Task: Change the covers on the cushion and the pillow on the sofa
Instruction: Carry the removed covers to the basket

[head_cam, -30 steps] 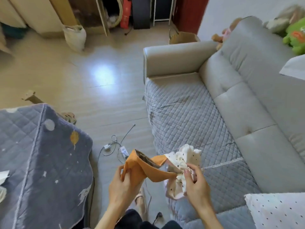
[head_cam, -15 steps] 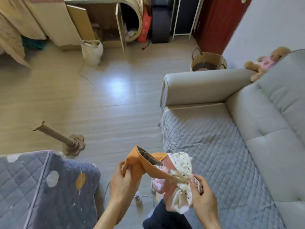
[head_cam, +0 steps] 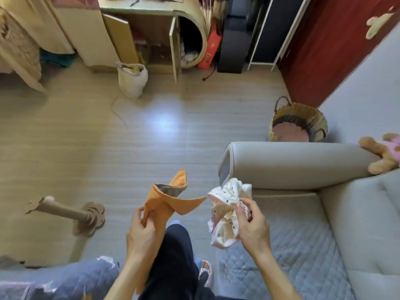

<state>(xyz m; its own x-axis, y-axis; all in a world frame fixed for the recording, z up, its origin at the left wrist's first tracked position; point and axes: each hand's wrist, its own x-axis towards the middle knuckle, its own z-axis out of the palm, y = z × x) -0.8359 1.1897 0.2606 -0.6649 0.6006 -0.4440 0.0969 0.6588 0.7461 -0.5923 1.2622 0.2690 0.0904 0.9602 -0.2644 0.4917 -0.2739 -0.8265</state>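
From my head camera, my left hand [head_cam: 141, 232] pinches the lower part of the orange cover [head_cam: 171, 202], which stands up in front of my legs over the floor with its grey inside showing at the open mouth. My right hand [head_cam: 254, 231] grips the bunched white dotted cover [head_cam: 225, 213], just apart from the orange one, by the front corner of the sofa [head_cam: 292, 163] below its armrest.

Sofa [head_cam: 324, 224] at right, armrest [head_cam: 292, 163] at its far end; a basket [head_cam: 318, 119] stands on the floor behind the armrest, and a plush toy [head_cam: 383, 155] lies on its right end. The left hand [head_cam: 141, 232] holds a folded cover [head_cam: 164, 204] over the floor, and the right hand [head_cam: 253, 226] holds a bunched cover [head_cam: 225, 202] at the seat's left edge.
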